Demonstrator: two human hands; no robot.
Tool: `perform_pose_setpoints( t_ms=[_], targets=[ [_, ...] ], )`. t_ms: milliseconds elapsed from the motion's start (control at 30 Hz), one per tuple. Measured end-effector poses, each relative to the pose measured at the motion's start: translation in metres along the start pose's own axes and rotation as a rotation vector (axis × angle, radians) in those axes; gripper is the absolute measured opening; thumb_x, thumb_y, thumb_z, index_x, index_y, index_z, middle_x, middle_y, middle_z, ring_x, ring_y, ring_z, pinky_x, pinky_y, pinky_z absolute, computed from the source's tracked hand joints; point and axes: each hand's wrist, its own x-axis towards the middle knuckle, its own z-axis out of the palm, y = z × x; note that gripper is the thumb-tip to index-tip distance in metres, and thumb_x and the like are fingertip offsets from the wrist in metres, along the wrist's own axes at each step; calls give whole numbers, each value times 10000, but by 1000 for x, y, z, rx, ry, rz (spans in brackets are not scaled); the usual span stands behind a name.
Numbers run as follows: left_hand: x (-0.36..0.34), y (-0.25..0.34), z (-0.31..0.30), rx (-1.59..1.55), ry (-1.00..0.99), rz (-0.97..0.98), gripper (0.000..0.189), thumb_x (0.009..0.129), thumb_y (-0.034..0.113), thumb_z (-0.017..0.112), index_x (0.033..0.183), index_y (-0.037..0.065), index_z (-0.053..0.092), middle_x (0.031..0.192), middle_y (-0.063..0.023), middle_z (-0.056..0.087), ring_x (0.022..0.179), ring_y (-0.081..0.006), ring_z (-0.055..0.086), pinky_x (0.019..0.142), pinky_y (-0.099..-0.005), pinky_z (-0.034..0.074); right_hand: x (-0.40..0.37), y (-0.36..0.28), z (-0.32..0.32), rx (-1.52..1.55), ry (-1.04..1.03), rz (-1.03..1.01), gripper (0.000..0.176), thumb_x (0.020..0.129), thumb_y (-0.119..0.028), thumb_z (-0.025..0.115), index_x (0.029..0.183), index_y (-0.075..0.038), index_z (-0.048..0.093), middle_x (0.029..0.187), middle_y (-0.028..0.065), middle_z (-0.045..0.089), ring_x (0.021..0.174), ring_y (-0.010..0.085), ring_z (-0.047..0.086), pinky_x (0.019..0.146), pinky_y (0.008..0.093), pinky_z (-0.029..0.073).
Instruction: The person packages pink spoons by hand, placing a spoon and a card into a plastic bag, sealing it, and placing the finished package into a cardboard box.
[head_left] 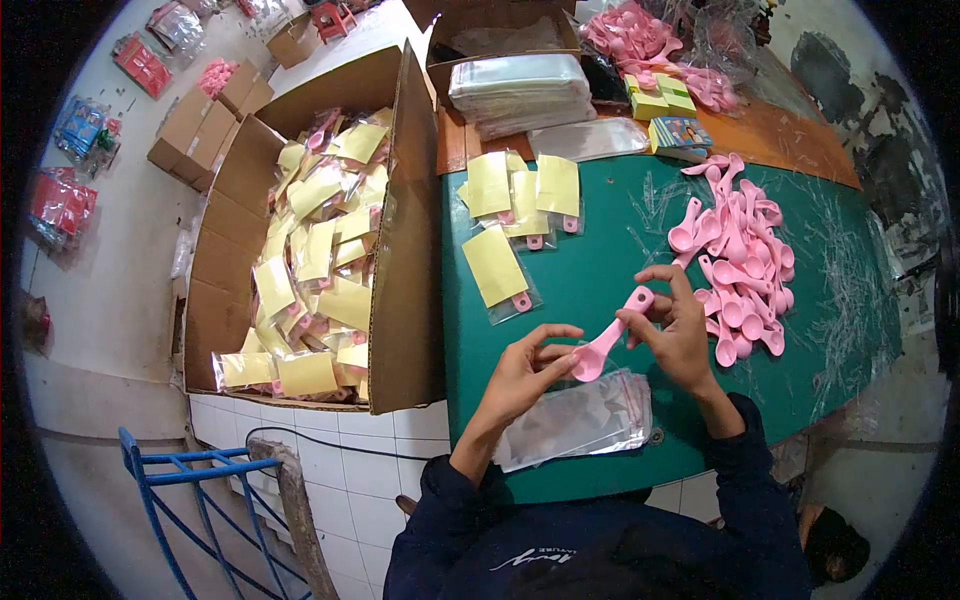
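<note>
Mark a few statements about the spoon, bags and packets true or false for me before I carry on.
1. The left hand and right hand both touch a pink spoon. True.
2. The left hand is at the handle. False: the right hand holds the handle; the left is at the bowl.
3. Clear bags lie on the green table. True.
4. The cardboard box is empty. False: it holds many yellow-card packets.

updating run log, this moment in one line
held: pink spoon | left hand: bowl end | right hand: handle end | nearby: clear bags, spoon pile
</note>
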Motion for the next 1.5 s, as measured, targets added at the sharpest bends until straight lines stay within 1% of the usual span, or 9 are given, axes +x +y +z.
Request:
perform_pose_setpoints(
  t_ms=[167,367,567,733,833,867,1100,1400,1500],
  targets=[
    [2,-5,0,-39,-41,-1,288,886,91,556,1161,18,504,940,-59,638,837,-69,574,734,-217,470,-4,-2,3,-97,-109,-8,279,803,-96,658,990,2,476,709,88,629,587,132,615,525,246,489],
    [2,-5,1,-120,-7,31,292,876,80,554,1152,14,486,927,-72,645,839,-100,595,758,-238,469,7,2,0,-290,-296,-464,233,896,-184,527,1010,17,560,922,125,618,821,203,625,717,279,492],
    [1,-2,0,-149,33,91,271,889,82,544,1146,14,492,897,-47,628,833,-77,576,744,-222,460,6,2,-16,-18,-503,0,244,900,-138,511,1079,21,558,987,108,613,900,169,602,777,266,479],
    [-5,0,-6,-107,14,296,217,878,71,561,1084,12,531,916,-50,630,855,-87,581,760,-237,466,16,-13,-64,83,-503,55,210,844,-35,560,1043,25,587,947,102,624,853,152,605,751,257,492],
    [-7,0,-10,-201,-21,371,155,871,73,574,1014,16,558,934,-55,627,863,-94,581,766,-243,468,35,-32,-110,-65,-142,68,263,844,-185,555,989,29,605,963,134,625,899,226,601,836,333,446],
    [-4,-3,-14,-251,-53,402,139,869,80,580,992,18,563,940,-56,626,868,-96,582,769,-246,468,41,5,-137,-915,263,-75,309,835,-239,572,991,25,605,1000,167,616,950,272,577,852,357,427],
    [-12,30,-13,-287,-185,509,138,878,153,570,872,17,545,982,-216,626,890,-250,632,807,-361,491,150,53,-177,-1105,101,-291,328,756,-285,626,861,25,634,920,214,616,932,359,556,799,405,438],
    [-40,48,-25,-190,-146,611,107,911,130,501,932,29,473,1129,-305,532,1046,-347,561,816,-421,504,268,81,-177,-1112,533,224,322,761,-335,608,909,-54,662,926,207,632,895,376,595,750,479,465],
    [-32,39,-31,-57,-33,503,165,940,132,445,1066,35,402,1070,-261,580,946,-280,612,732,-355,534,260,80,-172,-1406,697,-103,286,786,-255,591,992,-60,633,949,199,629,897,369,599,757,469,469]
  ],
)
